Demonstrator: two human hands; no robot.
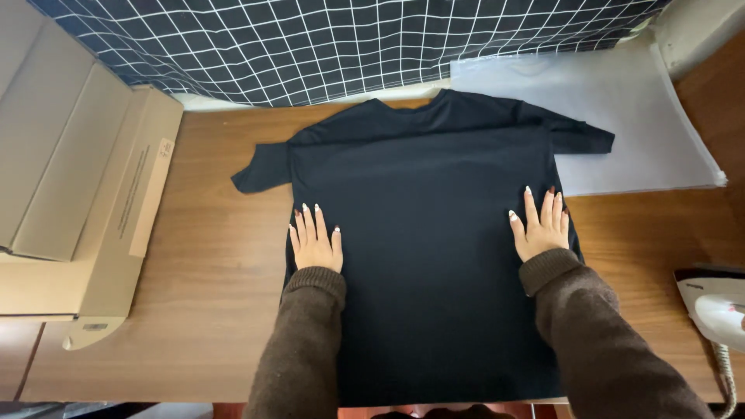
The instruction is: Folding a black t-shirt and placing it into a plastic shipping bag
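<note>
A black short-sleeved T-shirt (427, 209) lies spread flat on the wooden table (209, 256), collar away from me, its hem at the near edge. My left hand (316, 240) rests flat on the shirt's left side, fingers spread, holding nothing. My right hand (541, 226) presses flat on the shirt near its right edge, fingers apart as well. Both arms wear brown knitted sleeves.
An open cardboard box (77, 194) stands at the left of the table. A stack of clear plastic sheets or bags (621, 116) lies at the back right, under the shirt's sleeve. An iron (718, 306) with a cord sits at the right edge. A dark checked cloth (326, 46) hangs behind.
</note>
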